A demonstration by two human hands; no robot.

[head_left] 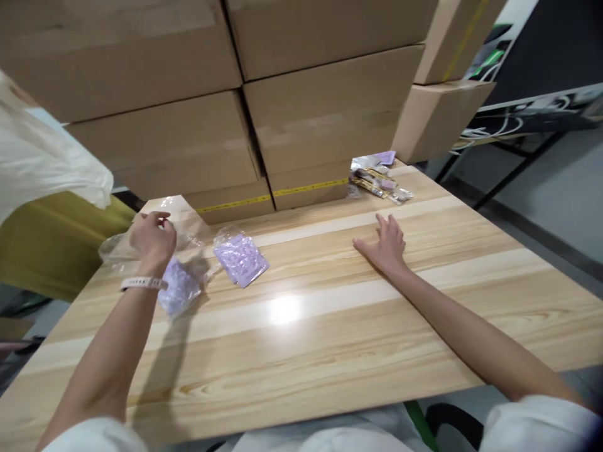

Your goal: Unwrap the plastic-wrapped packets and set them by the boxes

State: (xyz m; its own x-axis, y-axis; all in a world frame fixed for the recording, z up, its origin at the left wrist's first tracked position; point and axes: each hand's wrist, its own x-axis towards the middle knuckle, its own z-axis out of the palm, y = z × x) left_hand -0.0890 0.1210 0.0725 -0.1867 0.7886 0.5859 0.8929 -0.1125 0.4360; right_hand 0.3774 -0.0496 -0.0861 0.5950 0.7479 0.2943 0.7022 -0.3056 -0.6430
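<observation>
My left hand (153, 238) hovers over the left part of the wooden table (330, 326), fingers curled around a clear plastic bag (117, 246); a white band sits on its wrist. Just below the wrist lies a purple item in clear wrap (179, 287). A second purple packet (240, 257) lies to the right of it. My right hand (385, 245) rests flat on the table with fingers spread and holds nothing. Beyond it, at the far edge, lies a small heap of foil and gold sachets (377, 177).
Stacked cardboard boxes (301, 113) with yellow tape stand along the table's far edge. A white plastic bag (42, 157) and a yellow object (56, 245) are at the left. A dark desk with cables (527, 119) stands at the right.
</observation>
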